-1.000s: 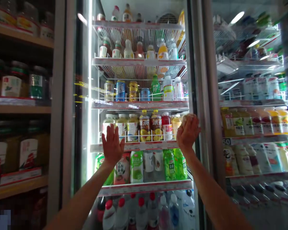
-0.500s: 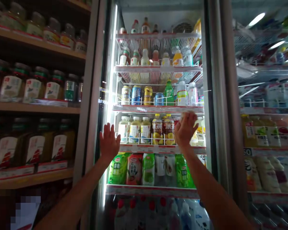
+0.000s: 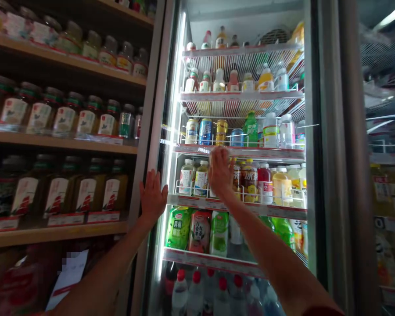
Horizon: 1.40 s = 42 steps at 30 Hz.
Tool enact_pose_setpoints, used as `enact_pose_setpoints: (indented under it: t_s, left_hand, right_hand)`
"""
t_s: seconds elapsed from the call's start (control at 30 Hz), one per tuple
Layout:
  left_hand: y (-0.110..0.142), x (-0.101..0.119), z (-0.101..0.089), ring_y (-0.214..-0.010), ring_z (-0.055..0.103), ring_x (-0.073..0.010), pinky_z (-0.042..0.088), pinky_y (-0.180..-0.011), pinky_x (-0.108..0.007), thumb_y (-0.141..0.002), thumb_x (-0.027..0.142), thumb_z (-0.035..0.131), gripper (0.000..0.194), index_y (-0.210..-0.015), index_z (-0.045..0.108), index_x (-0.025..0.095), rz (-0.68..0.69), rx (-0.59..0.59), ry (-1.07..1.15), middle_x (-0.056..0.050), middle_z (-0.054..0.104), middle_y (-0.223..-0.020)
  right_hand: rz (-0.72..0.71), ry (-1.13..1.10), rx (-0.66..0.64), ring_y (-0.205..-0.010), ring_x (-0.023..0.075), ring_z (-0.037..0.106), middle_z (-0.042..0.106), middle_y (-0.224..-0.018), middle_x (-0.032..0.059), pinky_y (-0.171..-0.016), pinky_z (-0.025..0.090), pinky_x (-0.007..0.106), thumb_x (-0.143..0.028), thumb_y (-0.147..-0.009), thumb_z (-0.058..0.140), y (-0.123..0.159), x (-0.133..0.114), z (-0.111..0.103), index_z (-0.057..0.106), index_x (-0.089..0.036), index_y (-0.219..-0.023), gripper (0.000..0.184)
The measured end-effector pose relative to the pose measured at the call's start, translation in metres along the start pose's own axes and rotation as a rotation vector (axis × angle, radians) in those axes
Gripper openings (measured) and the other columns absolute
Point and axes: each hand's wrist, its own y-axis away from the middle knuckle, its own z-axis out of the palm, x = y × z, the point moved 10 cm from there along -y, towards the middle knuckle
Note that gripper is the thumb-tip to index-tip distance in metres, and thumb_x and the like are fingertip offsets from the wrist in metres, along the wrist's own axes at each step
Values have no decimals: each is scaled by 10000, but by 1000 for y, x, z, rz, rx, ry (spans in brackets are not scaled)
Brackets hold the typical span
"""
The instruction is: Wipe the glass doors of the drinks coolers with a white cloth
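Note:
The glass door (image 3: 243, 294) of a lit drinks cooler stands in front of me. My left hand (image 3: 153, 195) lies flat with fingers spread, at the metal frame (image 3: 155, 145) on the door's left side. My right hand (image 3: 221, 175) is raised against the glass, its fingers pressed over a pale, crumpled cloth (image 3: 212, 157). Most of the cloth is hidden behind the hand, and motion blurs it. Behind the glass, the right hand covers part of a row of bottled drinks (image 3: 250, 180).
Left of the cooler, wooden shelves (image 3: 66, 140) carry rows of jars and bottles. A thick metal door post (image 3: 332, 153) stands on the right, with another glass-fronted cooler (image 3: 388, 145) beyond it. Inside, wire shelves (image 3: 240, 96) hold cans, bottles and cartons.
My right hand has swept left across the glass with the cloth. My left hand stays flat but now lies at the door's left frame. The view has turned left, showing more wooden shelves.

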Motion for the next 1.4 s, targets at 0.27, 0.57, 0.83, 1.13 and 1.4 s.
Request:
enact_pose_setpoints:
  t_s: [0.27, 0.57, 0.83, 1.13, 1.4]
  left_hand:
    - [-1, -26, -21, -1328, 257, -276, 186, -1064, -522, -885, 353, 299, 525, -1358, 306, 127, -58, 12, 13, -152, 282, -1435]
    - [1, -43, -28, -1333, 254, -253, 176, -1084, -476, -888, 372, 304, 515, -1347, 331, 140, -54, 24, 39, -140, 308, -1426]
    - [6, -31, -20, -1340, 239, -242, 164, -1085, -485, -893, 359, 293, 511, -1361, 297, 153, 7, -9, 73, -138, 285, -1437]
    - [27, 10, 1, -1358, 187, -213, 120, -1102, -458, -892, 337, 334, 517, -1371, 269, 153, 152, -66, 124, -140, 275, -1441]
    - [40, 64, 12, -1364, 163, -216, 113, -1103, -459, -887, 318, 371, 526, -1372, 264, 145, 263, -56, 163, -142, 276, -1440]
  right_hand:
    - [-319, -143, -80, -1380, 247, 107, 197, -1488, 76, -1107, 74, 541, -160, -807, 397, -24, -105, 33, 256, -148, -1383, 593]
    - [-715, -213, -143, -1365, 213, 169, 333, -1438, 40, -1115, 157, 507, -153, -834, 342, 42, -196, 65, 381, -149, -1312, 480]
    - [-469, -159, -122, -1377, 236, 126, 216, -1484, 59, -1101, 76, 565, -111, -806, 370, 35, -145, 51, 242, -158, -1385, 596]
    - [-441, -54, -129, -1381, 226, 105, 233, -1479, 51, -1104, 13, 549, -168, -814, 417, 78, -87, 27, 242, -197, -1390, 603]
    - [-521, 17, -182, -1377, 195, 138, 308, -1451, 32, -1114, -11, 503, -209, -822, 443, 124, -41, 10, 270, -249, -1379, 584]
